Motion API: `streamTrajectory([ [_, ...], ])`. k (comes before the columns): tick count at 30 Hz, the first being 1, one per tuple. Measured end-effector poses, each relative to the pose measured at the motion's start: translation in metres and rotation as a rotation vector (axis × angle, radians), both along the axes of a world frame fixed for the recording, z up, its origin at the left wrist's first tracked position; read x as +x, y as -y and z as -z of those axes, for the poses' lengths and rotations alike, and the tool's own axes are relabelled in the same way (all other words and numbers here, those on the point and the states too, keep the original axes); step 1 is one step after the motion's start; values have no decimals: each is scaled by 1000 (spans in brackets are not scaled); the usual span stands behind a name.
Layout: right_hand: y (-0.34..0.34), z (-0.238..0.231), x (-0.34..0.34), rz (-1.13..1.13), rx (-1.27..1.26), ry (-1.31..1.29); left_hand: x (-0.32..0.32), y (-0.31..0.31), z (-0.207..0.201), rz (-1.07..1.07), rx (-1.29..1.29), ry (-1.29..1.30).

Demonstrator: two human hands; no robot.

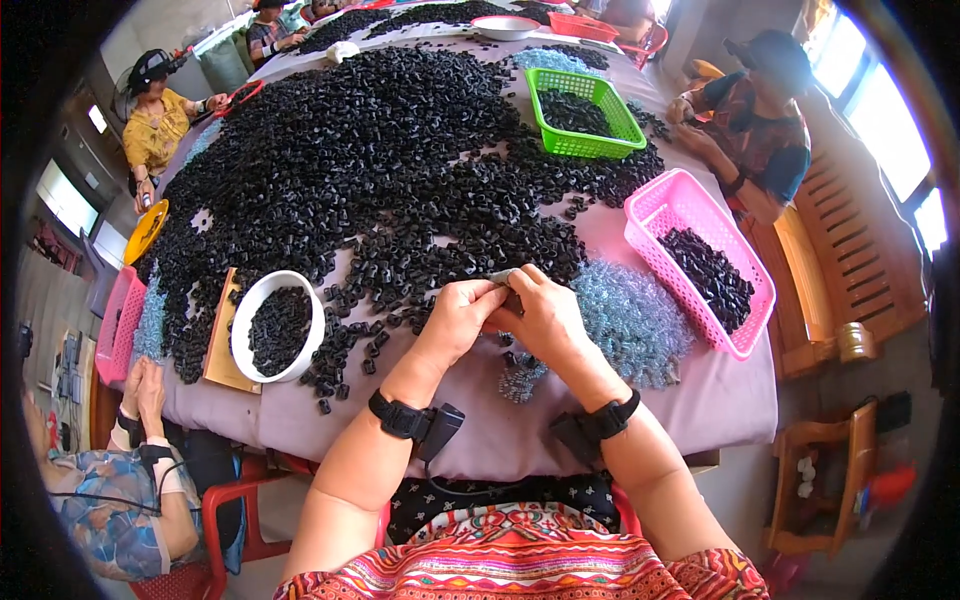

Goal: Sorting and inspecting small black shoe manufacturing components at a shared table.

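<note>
My left hand (458, 318) and my right hand (545, 312) meet over the near edge of a large heap of small black plastic parts (350, 150). Fingertips of both are pinched together around something small. A sliver of grey shows between them, but the fingers hide most of it. Just to the right of my right hand spreads a pile of small clear bluish pieces (630, 320), some of it reaching under my wrist. Black straps with small boxes sit on both my wrists.
A white bowl (243, 350) of black parts stands at left beside a wooden board (222, 340). Pink (765, 290) and green (590, 152) baskets hold more at right. Co-workers sit around the table, one close at left (110, 500), another at right (765, 130).
</note>
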State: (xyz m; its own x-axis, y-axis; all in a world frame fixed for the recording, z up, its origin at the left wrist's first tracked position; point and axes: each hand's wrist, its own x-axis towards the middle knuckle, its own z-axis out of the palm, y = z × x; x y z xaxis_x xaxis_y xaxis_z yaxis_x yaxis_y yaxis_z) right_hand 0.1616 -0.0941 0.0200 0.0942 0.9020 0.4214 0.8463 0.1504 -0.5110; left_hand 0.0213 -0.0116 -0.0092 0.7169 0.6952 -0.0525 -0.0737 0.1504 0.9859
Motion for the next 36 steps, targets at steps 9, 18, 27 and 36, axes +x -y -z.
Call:
streamTrajectory([
  [9, 2, -31, 61, 281, 556, -944, -10, -1, -18, -39, 133, -96],
  [18, 9, -19, 99, 257, 327, -923, -11, 3, -17, 209, 779, -452],
  [27, 14, -8, 19, -96, -291, 181, -13, 4, -18, 132, 974, -551],
  [36, 3, -2, 25, -93, -157, 17, -16, 0, -15, 41, 1003, -528],
])
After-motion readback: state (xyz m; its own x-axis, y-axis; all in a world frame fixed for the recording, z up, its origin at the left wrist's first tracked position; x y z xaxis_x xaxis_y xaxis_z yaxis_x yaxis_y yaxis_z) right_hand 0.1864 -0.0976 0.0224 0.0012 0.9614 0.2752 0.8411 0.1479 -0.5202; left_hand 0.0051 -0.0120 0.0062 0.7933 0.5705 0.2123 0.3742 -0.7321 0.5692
